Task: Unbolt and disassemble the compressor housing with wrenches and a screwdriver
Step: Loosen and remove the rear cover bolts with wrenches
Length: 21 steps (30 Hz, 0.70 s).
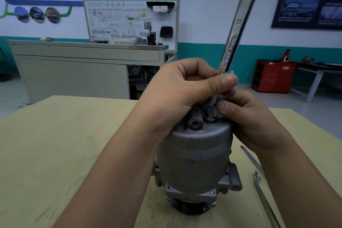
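My left hand sits at the top of the compressor, its thumb curled across the wrench low on the shank. I judge this steadies the housing and the tool together. Directly below that grip the compressor stands on end on the table, its long axis vertical and its dark end down, so the bolt on its crown faces up at me. From the grip the wrench rises steeply, leaning up and right, with the open jaw high above and the lower head down at the bolt. Just right of the grip, my right hand pinches that lower head, probably to seat it; whether it is fully seated I cannot tell. Further right and below, a screwdriver and a bent key lie ready.
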Tool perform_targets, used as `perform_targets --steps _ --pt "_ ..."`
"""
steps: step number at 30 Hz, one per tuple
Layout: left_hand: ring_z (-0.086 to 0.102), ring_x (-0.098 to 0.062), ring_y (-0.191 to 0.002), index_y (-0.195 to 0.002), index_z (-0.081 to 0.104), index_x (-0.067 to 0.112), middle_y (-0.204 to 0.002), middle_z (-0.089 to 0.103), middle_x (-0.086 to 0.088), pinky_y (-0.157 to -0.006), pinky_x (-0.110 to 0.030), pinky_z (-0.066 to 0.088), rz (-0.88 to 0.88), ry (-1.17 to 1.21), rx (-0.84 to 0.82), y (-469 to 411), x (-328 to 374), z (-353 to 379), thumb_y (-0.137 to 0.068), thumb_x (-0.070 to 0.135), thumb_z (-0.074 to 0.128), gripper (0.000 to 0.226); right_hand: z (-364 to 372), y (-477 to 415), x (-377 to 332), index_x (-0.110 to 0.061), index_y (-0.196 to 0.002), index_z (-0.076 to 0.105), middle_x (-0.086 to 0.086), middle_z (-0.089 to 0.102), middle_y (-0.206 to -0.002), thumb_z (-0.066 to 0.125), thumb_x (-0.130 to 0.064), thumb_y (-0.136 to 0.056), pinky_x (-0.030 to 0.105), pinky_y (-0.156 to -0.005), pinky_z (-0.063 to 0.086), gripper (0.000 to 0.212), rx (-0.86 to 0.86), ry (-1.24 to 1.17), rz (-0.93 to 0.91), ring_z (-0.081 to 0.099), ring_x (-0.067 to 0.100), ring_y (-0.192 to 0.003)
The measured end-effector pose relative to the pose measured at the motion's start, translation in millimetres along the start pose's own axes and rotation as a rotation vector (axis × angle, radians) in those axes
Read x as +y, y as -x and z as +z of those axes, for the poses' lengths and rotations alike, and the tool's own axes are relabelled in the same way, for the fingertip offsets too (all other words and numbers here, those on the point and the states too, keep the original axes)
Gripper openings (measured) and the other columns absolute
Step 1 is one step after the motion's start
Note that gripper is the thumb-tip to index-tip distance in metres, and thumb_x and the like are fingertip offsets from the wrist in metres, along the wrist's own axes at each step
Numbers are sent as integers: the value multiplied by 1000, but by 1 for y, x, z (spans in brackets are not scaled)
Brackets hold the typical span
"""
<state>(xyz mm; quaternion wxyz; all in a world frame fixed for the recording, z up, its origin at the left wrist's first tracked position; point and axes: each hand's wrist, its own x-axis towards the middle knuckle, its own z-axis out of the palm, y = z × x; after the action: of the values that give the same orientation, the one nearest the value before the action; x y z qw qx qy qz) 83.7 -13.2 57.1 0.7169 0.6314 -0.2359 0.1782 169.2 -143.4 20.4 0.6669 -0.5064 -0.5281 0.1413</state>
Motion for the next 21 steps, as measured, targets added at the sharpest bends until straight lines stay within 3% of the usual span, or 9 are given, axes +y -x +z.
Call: perform_targets --steps 5,10,13,15,18,21 --pt "61 -6 -48 -52 57 18 -58 68 -3 -47 -12 46 2 -5 22 -1 0 1 -59 16 72 17 1 1 -1 -25 -100 74 -7 71 -104 73 -44 -72 19 -81 51 33 -7 9 -6 65 9 -102" --pt "55 1 -40 -61 45 11 -45 60 5 -43 -9 41 -1 -103 70 -1 0 5 -74 9 69 27 2 0 1 -25 -97 75 -8 72 -103 73 -41 -72 19 -82 50 30 9 15 -10 65 8 -102" --pt "52 1 -40 -66 47 12 -46 61 6 -43 -10 41 -27 -120 71 -1 -1 0 -77 10 66 22 2 0 2 -23 -100 75 -7 71 -105 70 -37 -75 18 -83 50 29 23 1 -5 65 9 -103" --pt "57 -3 -48 -76 55 11 -56 66 3 -49 -12 47 -65 -73 24 -1 -1 -5 -72 16 65 12 2 0 2 -22 -101 75 -6 71 -105 67 -32 -76 19 -83 50 28 23 -7 -5 64 9 -103" --pt "66 -9 -69 -93 66 12 -73 71 0 -65 -18 54 -117 -38 -69 -2 -1 -11 -74 17 59 21 4 0 2 -23 -96 76 -9 71 -101 65 -30 -75 17 -81 50 24 25 -12 -6 65 7 -99" --pt "66 -9 -76 -94 70 13 -78 71 -2 -72 -19 55 -144 -60 -99 -3 -2 -13 -77 16 56 23 4 1 0 -25 -89 77 -12 72 -93 64 -30 -72 14 -77 50 22 32 -1 2 66 3 -93"
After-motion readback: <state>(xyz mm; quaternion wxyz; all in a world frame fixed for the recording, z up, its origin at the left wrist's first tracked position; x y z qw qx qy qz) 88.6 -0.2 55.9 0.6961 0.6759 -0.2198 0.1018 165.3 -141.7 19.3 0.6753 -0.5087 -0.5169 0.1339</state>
